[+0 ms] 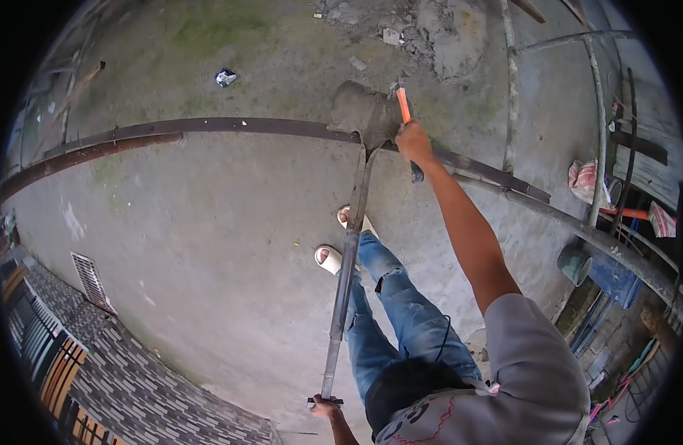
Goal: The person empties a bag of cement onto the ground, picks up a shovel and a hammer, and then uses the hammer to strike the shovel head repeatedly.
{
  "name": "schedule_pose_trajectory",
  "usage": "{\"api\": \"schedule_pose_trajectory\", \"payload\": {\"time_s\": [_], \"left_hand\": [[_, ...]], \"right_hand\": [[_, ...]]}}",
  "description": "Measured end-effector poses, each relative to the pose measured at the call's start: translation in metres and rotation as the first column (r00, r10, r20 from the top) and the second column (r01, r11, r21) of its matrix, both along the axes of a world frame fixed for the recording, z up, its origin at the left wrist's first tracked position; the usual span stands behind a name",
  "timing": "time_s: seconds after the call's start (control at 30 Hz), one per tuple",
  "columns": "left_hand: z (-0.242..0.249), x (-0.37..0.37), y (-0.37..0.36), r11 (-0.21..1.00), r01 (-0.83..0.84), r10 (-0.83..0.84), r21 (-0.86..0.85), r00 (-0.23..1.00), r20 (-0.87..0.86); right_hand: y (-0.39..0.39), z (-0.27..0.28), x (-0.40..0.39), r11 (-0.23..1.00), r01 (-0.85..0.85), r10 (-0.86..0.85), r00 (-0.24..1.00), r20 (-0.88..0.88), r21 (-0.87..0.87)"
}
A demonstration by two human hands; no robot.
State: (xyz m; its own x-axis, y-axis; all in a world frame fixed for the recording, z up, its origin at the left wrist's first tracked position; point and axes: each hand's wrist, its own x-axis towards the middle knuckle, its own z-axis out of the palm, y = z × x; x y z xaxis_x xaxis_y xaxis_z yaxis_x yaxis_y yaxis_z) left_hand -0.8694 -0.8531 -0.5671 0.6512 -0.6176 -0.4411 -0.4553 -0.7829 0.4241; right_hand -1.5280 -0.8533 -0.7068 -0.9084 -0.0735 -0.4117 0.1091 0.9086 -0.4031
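Note:
My right hand (pixel 413 142) is closed around a hammer (pixel 404 105) with an orange shaft and a dark grip end, its head pointing away from me. Below it, a long grey metal bar (pixel 343 285) runs from a dark steel beam (pixel 275 127) back toward my body. At the bar's near end, my left hand (pixel 326 407) is closed around it, by a short dark crosspiece (pixel 312 402). Under and beside the hammer head lies a dark grey patch (pixel 356 111), right where bar and beam meet.
A rusty pipe (pixel 126 146) lies along the beam at left. To the right stand metal pipe frames (pixel 598 133), with a striped sack (pixel 581 182), a green bucket (pixel 573 265) and a blue container (pixel 614 280). Crumpled litter (pixel 225 77) and broken concrete (pixel 453 44) lie ahead.

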Motion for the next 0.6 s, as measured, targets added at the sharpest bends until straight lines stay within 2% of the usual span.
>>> {"api": "schedule_pose_trajectory", "payload": {"time_s": [0.07,0.1,0.17,0.2,0.23,0.27,0.4,0.47,0.6], "left_hand": [[-0.001,0.005,-0.005,1.0,0.019,-0.019,-0.007,1.0,-0.004],[-0.005,0.004,0.001,1.0,0.016,-0.016,-0.005,1.0,-0.013],[-0.002,-0.007,0.001,1.0,-0.007,0.008,0.007,0.998,-0.058],[0.004,-0.007,-0.002,1.0,-0.015,0.017,0.014,0.996,-0.089],[-0.002,0.003,0.001,1.0,-0.022,0.022,0.001,1.0,0.004],[-0.003,0.009,0.005,1.0,-0.027,0.027,-0.002,1.0,0.011],[-0.005,-0.001,0.002,0.999,0.002,-0.004,0.05,0.999,0.034],[-0.001,0.004,0.0,0.999,0.004,-0.003,0.046,0.999,-0.036],[-0.005,0.013,0.007,1.0,-0.028,0.028,-0.004,0.999,0.025]], "right_hand": [[0.001,0.008,-0.001,0.991,-0.033,0.043,0.996,0.077,-0.127],[0.004,0.009,0.006,0.991,-0.041,0.05,0.996,0.071,-0.124],[0.014,0.008,0.033,0.998,-0.059,0.059,0.998,-0.012,-0.006],[0.011,0.007,0.022,0.998,-0.059,0.059,0.998,-0.006,-0.004],[0.004,0.007,0.003,0.996,-0.089,0.089,0.996,0.012,0.008],[-0.003,0.006,-0.008,0.992,-0.126,0.125,0.992,0.026,0.014],[-0.007,0.007,0.013,0.993,-0.112,0.112,0.994,0.007,0.031],[-0.001,0.008,0.037,0.993,-0.101,0.098,0.994,0.043,0.068],[-0.028,0.0,0.002,0.991,-0.135,0.135,0.991,-0.024,0.003]]}}
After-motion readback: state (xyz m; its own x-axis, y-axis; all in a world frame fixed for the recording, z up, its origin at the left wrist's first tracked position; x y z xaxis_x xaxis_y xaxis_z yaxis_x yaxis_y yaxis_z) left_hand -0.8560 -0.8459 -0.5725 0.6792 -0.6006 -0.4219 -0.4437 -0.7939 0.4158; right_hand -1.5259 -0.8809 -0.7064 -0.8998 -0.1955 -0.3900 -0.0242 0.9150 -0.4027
